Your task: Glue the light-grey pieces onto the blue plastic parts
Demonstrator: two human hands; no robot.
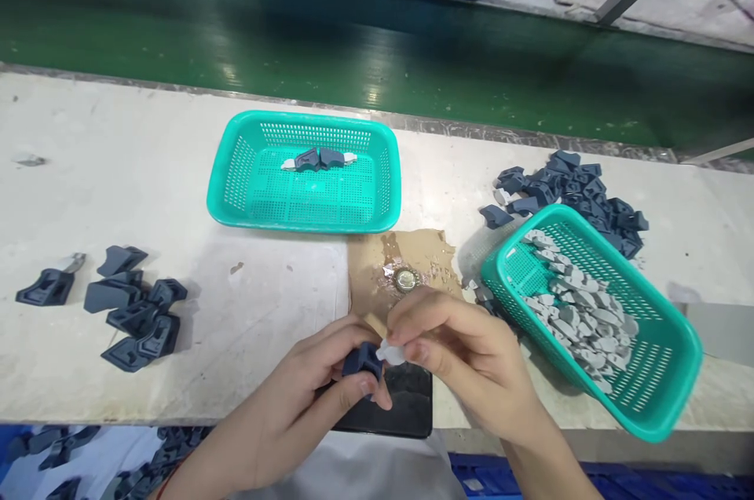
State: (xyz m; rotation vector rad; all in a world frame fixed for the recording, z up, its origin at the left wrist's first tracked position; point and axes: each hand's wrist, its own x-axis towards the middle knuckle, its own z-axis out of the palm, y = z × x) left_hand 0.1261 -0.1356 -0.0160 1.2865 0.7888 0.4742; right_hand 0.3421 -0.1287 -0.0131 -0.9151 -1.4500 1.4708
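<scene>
LH [300,390] is pinching a dark blue-grey plastic block [360,363] btwn thumb & fingers, just above the front edge of the bench [283,288]. RH [471,351] is pinching a light grey plastic piece [392,353] w/ thumb & index, leaving its narrow tip free and pointing at the block. Tip is meeting the block's RH side; can't tell if it's inside or just against it. LH is prob. acting as the fixture, RH doing the fine aligning.

Black flat slab [412,398] is lying under the hands, partly hidden. Cardboard sheet [368,264] is sitting just beyond w/ a round metal disc [406,279] on it, prob. protecting the bench top.

RH teal basket [698,351] is holding loose light grey pieces [589,319], prob. placed there for easy RH reach; dark block pile [583,194] is lying behind it. Smaller dark block cluster [141,315] is sitting on the left, prob. for LH pickup. Center teal basket [294,228] is holding two dark blocks w/ light grey ends [319,160], lying end to end.
</scene>
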